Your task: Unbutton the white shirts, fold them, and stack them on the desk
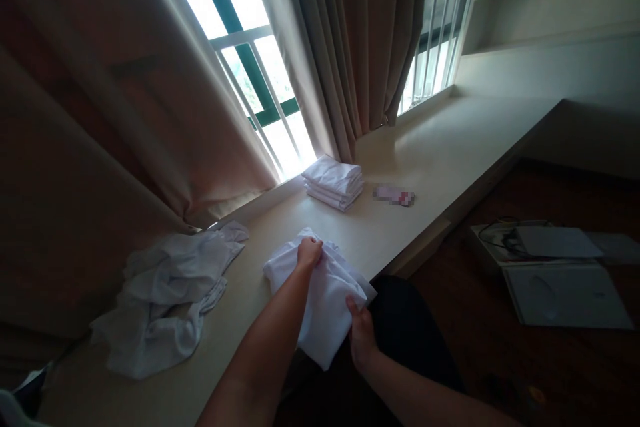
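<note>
A partly folded white cloth [325,307] lies at the front edge of the pale ledge, its lower corner hanging over. My left hand [310,251] pinches the cloth near its far side, fingers closed. At the cloth's right edge, my right hand [361,333] grips the fabric, thumb on top and the other fingers mostly hidden. Behind it stands a neat stack of folded white cloths [334,181]. On the left a loose, crumpled pile of white cloth [170,293] rests on the ledge.
The pale ledge [430,153] runs along curtains [340,33] and barred windows. A small blurred item [394,195] lies right of the stack. My dark-clothed knee [413,327] is against the ledge. Open boxes with cables [565,293] lie on the floor at right.
</note>
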Tool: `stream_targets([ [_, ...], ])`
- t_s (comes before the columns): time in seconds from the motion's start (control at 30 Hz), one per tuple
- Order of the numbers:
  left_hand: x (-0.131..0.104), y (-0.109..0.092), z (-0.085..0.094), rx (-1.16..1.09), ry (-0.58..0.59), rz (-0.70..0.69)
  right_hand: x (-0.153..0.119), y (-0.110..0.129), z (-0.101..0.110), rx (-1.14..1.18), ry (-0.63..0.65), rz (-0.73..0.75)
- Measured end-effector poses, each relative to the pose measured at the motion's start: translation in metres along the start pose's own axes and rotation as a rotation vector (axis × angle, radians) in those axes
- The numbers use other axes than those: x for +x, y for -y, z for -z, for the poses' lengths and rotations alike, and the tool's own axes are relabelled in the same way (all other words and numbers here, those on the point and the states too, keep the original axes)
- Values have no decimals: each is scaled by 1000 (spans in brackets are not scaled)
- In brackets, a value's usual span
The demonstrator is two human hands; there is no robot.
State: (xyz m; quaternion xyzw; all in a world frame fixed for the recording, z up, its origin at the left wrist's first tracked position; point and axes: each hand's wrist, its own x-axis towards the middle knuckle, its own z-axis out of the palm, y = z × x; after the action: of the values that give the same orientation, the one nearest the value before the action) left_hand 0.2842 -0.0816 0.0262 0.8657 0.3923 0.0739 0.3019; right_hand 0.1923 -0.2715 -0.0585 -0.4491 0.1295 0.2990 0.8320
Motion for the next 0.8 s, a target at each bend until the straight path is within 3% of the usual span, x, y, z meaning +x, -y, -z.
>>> stream_targets([
  [0.2,10,13,-21,60,29,-186,36,19,9,-187,-178,51],
  [0.37,-31,45,-17,93,-13,-461,48,31,19,-238,-221,96],
  [0.53,-69,83,-19,162,14,-572,55,45,22,-336,-227,186],
  [0.67,-63,102,-32,202,58,-597,69,56,24,-480,-236,306],
  [0.8,-46,107,-45,200,65,-594,75,71,16,-642,-250,455],
])
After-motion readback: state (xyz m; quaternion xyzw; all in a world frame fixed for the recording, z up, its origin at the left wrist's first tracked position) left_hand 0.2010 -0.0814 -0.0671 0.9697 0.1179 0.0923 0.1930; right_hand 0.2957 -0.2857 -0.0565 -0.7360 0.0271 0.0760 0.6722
